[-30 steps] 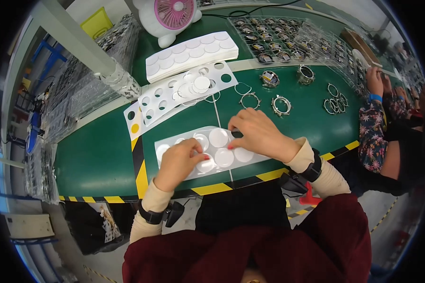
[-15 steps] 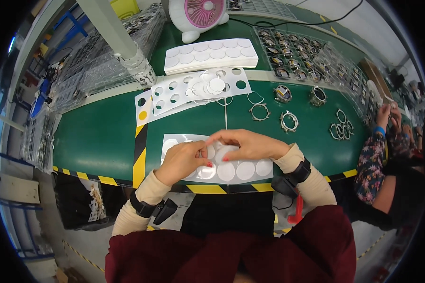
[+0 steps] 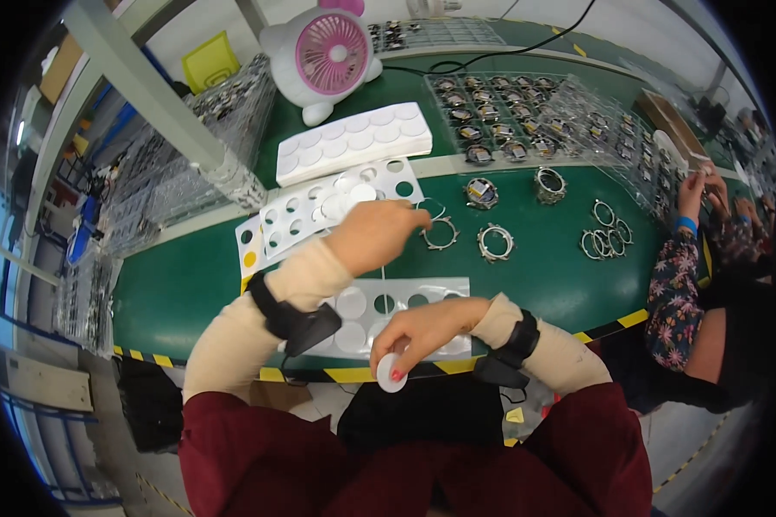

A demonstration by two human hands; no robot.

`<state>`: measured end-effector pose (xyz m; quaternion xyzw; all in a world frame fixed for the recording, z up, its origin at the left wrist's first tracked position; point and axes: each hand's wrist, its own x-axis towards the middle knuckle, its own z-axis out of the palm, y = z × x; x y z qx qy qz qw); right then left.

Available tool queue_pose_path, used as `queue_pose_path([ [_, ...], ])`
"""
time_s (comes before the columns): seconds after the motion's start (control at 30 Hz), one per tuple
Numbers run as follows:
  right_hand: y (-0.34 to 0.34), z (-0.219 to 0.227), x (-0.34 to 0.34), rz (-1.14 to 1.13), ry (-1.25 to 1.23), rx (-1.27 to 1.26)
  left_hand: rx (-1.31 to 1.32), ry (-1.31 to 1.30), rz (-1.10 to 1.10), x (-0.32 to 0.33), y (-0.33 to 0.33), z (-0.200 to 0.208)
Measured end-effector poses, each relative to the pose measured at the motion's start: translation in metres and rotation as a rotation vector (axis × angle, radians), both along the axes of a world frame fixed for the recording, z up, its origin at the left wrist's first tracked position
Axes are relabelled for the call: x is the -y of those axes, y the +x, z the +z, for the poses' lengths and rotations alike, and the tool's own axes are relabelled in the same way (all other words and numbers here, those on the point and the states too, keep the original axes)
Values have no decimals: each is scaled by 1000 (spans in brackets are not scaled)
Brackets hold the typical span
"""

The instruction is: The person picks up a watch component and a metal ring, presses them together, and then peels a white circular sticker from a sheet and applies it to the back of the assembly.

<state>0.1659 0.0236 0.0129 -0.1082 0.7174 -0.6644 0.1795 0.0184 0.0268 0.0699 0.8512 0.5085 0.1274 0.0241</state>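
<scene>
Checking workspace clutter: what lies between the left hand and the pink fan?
Head view: perforated sheets bearing loose white discs, then a stack of white sheets nearer the fan.

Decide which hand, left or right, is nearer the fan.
Left. The left hand is over the middle of the table, this side of the fan; the right hand, holding a white disc, is farther, by the near edge.

A green workbench [image 3: 181, 284] curves across the room, striped yellow-and-black tape [image 3: 625, 324] along its near edge. A pale post [image 3: 147, 95] slants up at the left. White wall [image 3: 638, 30] shows at upper right, grey floor [image 3: 168, 474] below, and a small bright light [image 3: 20, 132] glows far left.
</scene>
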Motion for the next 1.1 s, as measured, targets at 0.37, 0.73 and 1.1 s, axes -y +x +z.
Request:
queue_pose_path([
  [0.37,-3,-5,4,-99,-78,11,417,-272,389,-68,-53,-27],
  [0.73,-2,-8,0,-124,-128,34,318,-271,700,-46,-113,1],
  [1.1,-2,-3,2,-134,-175,68,558,-227,547,-39,-117,-7],
])
